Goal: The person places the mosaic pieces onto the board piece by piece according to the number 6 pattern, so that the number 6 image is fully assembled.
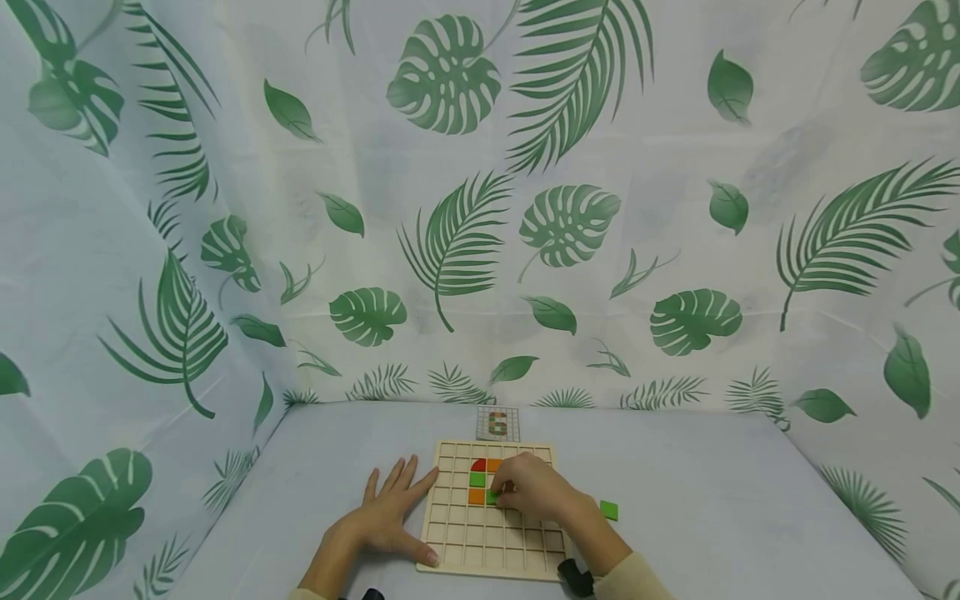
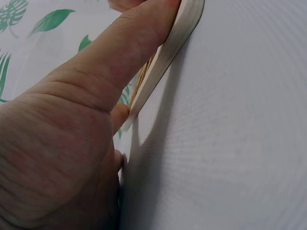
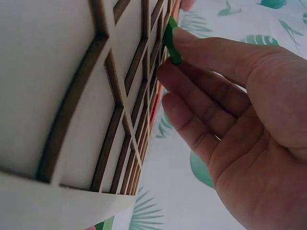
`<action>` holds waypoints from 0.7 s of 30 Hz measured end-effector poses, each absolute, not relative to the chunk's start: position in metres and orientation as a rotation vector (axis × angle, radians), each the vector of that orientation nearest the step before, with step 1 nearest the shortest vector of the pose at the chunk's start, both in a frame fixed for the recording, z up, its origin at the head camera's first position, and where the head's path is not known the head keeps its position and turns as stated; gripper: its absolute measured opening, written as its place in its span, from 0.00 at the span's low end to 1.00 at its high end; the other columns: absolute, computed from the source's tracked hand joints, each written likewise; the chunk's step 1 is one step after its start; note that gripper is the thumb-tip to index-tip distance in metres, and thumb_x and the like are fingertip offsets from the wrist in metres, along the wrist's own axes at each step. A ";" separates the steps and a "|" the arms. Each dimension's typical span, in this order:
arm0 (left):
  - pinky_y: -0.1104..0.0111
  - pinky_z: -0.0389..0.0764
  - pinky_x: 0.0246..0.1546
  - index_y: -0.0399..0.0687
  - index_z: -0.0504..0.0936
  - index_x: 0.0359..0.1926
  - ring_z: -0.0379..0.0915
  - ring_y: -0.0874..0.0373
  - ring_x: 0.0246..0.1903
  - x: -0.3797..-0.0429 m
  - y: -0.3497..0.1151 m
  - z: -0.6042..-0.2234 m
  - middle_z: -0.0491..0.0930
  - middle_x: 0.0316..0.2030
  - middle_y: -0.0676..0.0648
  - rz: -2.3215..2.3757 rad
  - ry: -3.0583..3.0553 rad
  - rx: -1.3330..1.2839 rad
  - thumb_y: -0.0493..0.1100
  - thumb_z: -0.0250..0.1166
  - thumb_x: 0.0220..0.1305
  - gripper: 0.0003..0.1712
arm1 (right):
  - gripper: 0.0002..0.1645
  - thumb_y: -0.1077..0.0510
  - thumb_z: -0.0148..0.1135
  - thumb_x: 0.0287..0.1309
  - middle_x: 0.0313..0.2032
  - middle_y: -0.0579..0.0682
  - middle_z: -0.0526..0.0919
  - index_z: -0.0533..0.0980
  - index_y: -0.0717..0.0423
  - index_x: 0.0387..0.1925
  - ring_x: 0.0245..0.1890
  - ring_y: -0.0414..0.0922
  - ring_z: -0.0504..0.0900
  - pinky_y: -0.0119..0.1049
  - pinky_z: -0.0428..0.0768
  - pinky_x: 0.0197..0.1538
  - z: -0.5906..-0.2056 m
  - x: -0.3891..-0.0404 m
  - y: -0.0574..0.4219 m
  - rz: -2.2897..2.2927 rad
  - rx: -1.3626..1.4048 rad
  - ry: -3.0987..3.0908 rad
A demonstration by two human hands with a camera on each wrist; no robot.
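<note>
A wooden grid board [image 1: 495, 554] lies flat on the table, with a red rounded tile [image 1: 478, 465], orange tiles [image 1: 476, 497] and a green tile [image 1: 477, 480] set in its cells. Between thumb and fingers my right hand [image 1: 534, 487] pinches another green tile [image 3: 171, 40], tilted at the grid beside the lower orange tile. My left hand [image 1: 386, 515] is spread along the board's left edge, its thumb on the near left corner and the fingertips by the upper left side. Part of the tile pattern is hidden under my right hand.
A small pattern card [image 1: 497, 423] with a coloured figure on a grid lies just behind the board. One loose green tile [image 1: 609, 510] rests on the white table to the right of my right forearm. Leaf-printed cloth [image 1: 465, 333] hangs behind and at the sides.
</note>
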State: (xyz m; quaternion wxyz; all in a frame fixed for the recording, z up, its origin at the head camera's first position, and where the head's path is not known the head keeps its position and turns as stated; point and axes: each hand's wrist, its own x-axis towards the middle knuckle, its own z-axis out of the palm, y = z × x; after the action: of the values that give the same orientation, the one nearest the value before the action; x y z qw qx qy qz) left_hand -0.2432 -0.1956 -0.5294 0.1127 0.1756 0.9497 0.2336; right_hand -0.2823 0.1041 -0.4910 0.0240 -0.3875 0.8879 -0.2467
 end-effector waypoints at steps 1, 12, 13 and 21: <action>0.28 0.25 0.74 0.60 0.55 0.83 0.29 0.34 0.83 -0.243 -0.196 -0.529 0.39 0.83 0.35 0.688 2.786 0.514 0.80 0.78 0.33 0.78 | 0.06 0.63 0.77 0.57 0.36 0.42 0.91 0.90 0.53 0.37 0.34 0.32 0.82 0.27 0.83 0.38 -0.491 -0.282 0.104 -0.757 -1.198 2.753; 0.28 0.25 0.74 0.62 0.55 0.83 0.28 0.35 0.83 -0.245 -0.196 -0.532 0.39 0.83 0.35 0.703 2.782 0.499 0.80 0.78 0.32 0.78 | 0.06 0.66 0.77 0.55 0.34 0.43 0.91 0.90 0.53 0.33 0.32 0.30 0.81 0.27 0.83 0.38 -0.493 -0.283 0.101 -0.737 -1.223 2.766; 0.28 0.25 0.74 0.62 0.55 0.83 0.28 0.35 0.83 -0.245 -0.196 -0.531 0.39 0.83 0.35 0.702 2.783 0.497 0.80 0.79 0.32 0.78 | 0.06 0.67 0.77 0.54 0.34 0.43 0.91 0.90 0.53 0.34 0.32 0.30 0.81 0.27 0.83 0.38 -0.493 -0.283 0.101 -0.740 -1.227 2.764; 0.28 0.25 0.74 0.62 0.55 0.83 0.28 0.35 0.83 -0.245 -0.195 -0.530 0.38 0.83 0.35 0.700 2.784 0.501 0.81 0.78 0.32 0.78 | 0.08 0.64 0.76 0.56 0.38 0.43 0.91 0.90 0.52 0.39 0.35 0.32 0.82 0.29 0.84 0.40 -0.493 -0.284 0.103 -0.728 -1.192 2.763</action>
State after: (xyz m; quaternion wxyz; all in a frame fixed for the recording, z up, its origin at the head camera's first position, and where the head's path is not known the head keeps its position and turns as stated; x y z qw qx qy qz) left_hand -0.2453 -0.1954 -0.5305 0.1134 0.1707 0.9492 0.2387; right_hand -0.2837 0.1030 -0.4933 0.0230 -0.3850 0.8922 -0.2350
